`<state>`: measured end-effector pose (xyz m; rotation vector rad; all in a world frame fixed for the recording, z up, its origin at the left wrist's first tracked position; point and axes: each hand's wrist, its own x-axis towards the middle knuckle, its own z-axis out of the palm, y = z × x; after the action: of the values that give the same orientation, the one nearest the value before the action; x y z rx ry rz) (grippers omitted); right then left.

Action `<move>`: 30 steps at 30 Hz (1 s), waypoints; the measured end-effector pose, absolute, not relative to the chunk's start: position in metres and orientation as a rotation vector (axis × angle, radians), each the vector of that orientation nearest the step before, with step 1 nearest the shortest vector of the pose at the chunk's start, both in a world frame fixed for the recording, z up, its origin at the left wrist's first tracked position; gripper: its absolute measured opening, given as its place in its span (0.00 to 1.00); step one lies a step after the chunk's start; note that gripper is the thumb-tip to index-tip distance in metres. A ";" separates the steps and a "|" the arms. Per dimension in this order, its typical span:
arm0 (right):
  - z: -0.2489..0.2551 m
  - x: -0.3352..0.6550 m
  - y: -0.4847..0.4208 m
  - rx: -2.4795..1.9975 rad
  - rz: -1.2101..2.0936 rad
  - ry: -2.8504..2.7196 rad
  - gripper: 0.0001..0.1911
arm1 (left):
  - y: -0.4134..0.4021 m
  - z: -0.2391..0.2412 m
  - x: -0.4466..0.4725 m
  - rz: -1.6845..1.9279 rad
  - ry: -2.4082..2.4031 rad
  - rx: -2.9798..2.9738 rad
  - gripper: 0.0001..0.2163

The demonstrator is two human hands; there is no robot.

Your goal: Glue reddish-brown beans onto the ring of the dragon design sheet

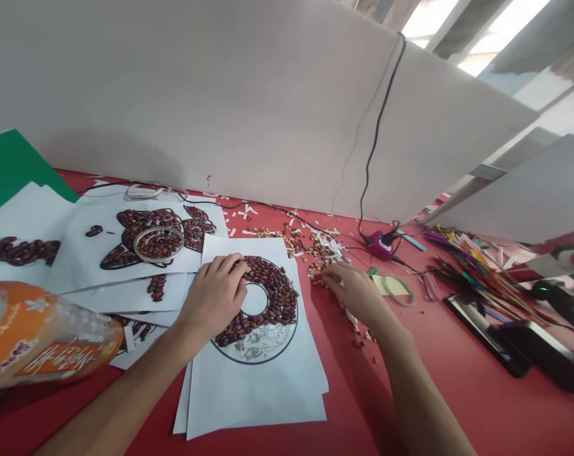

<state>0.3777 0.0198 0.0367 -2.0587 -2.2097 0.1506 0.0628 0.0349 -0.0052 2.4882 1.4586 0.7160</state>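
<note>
A white sheet (263, 386) with a printed ring (268, 310) lies on the red table (458, 392). Dark red beans cover most of the ring; its lower part shows bare line drawing. My left hand (215, 294) rests on the ring's left side, fingers curled and pressing down on the beans. My right hand (351, 291) reaches to the right of the sheet, fingertips pinched together at a scatter of small loose beans (310, 250). What the fingertips hold is too small to make out.
More bean-covered sheets (149, 240) lie at the left, one with a tape ring on it. An orange-labelled plastic bottle (40, 335) lies at the near left. A purple glue gun (382, 244) with its cable, a tape roll (398, 288), coloured sticks (472, 266) and black trays sit at the right.
</note>
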 end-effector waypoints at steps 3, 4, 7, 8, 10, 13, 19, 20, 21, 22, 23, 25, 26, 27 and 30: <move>0.036 0.383 0.026 -2.023 0.173 -2.242 0.11 | 0.035 -0.004 0.063 0.709 1.458 2.480 0.12; 0.036 0.384 0.027 -2.019 0.178 -2.248 0.11 | 0.035 -0.004 0.063 0.707 1.458 2.480 0.12; 0.038 0.387 0.030 -2.026 0.203 -2.256 0.12 | 0.035 -0.005 0.063 0.708 1.464 2.486 0.12; 0.038 0.387 0.031 -2.035 0.210 -2.259 0.12 | 0.035 -0.005 0.063 0.708 1.465 2.489 0.11; 0.039 0.387 0.033 -2.061 0.212 -2.264 0.10 | 0.035 -0.005 0.063 0.707 1.468 2.492 0.11; 0.040 0.386 0.037 -2.063 0.202 -2.290 0.07 | 0.035 -0.005 0.063 0.703 1.472 2.495 0.11; 0.050 0.363 0.020 -2.001 0.230 -2.089 0.02 | 0.036 -0.006 0.062 0.700 1.469 2.491 0.12; 0.051 0.353 0.011 -1.962 0.253 -2.024 0.02 | 0.036 -0.006 0.062 0.699 1.471 2.490 0.12; 0.052 0.341 0.003 -1.903 0.304 -1.981 0.03 | 0.036 -0.005 0.063 0.700 1.476 2.490 0.12; 0.053 0.328 -0.007 -1.832 0.383 -1.971 0.04 | 0.036 -0.005 0.063 0.702 1.481 2.489 0.12; 0.053 0.315 -0.015 -1.755 0.480 -1.979 0.04 | 0.035 -0.005 0.063 0.704 1.485 2.488 0.12; 0.052 0.288 -0.031 -1.622 0.657 -1.998 0.07 | 0.035 -0.005 0.063 0.710 1.490 2.485 0.12; 0.051 0.276 -0.037 -1.572 0.709 -2.002 0.07 | 0.035 -0.005 0.063 0.714 1.492 2.484 0.11; 0.049 0.266 -0.042 -1.530 0.745 -2.009 0.08 | 0.035 -0.005 0.064 0.715 1.493 2.484 0.11; 0.043 0.248 -0.050 -1.445 0.769 -2.056 0.07 | 0.035 -0.005 0.064 0.707 1.498 2.491 0.12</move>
<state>0.2477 -0.0503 0.0427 -1.4446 -2.0557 0.7687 0.0638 0.0348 -0.0047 2.4915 1.4981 0.7074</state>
